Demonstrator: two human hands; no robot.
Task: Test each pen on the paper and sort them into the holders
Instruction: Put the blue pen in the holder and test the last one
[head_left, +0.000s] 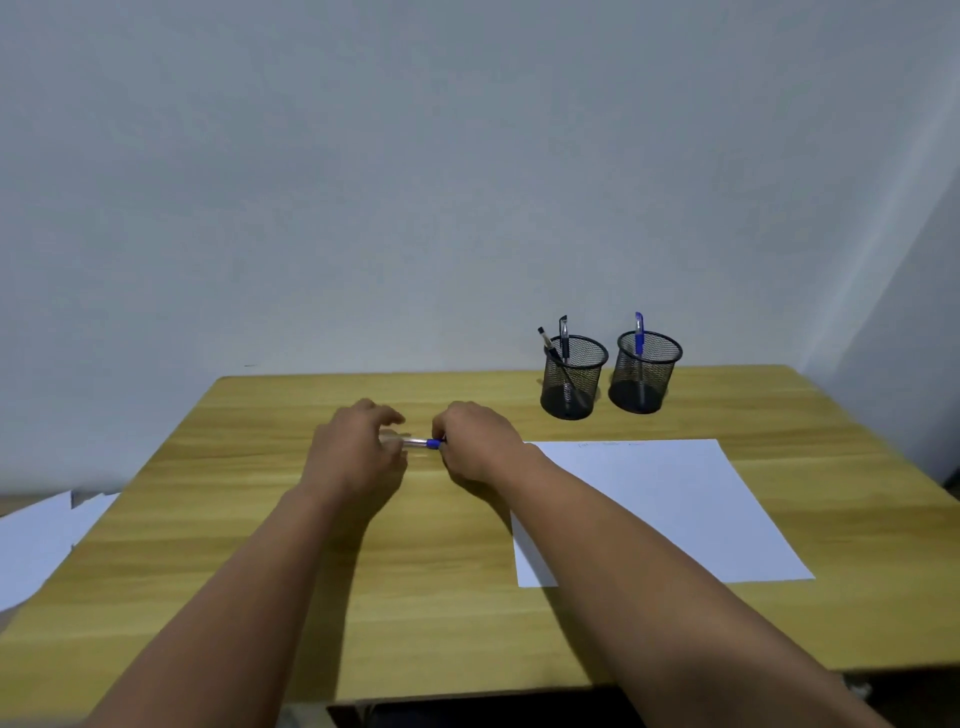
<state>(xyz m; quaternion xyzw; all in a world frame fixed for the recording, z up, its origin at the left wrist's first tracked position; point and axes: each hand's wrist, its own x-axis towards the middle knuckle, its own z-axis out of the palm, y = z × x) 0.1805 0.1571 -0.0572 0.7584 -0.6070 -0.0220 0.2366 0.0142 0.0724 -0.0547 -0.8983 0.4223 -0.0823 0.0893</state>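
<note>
Forearms reach mid-bench; left hand (358, 447) and right hand (478, 441) both pinch a pen (421, 442), light, stiff, slick; best gripped at barrel and cap.

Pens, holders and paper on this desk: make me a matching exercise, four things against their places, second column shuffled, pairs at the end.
Things:
1. clear pen with blue cap
2. two black pens
3. blue pen
4. white paper

Places:
A. standing in the right mesh holder
B. lying flat on the desk, in front of the holders
C. between the left hand and the right hand
D. standing in the left mesh holder

Pairs: 1-C, 2-D, 3-A, 4-B
</note>
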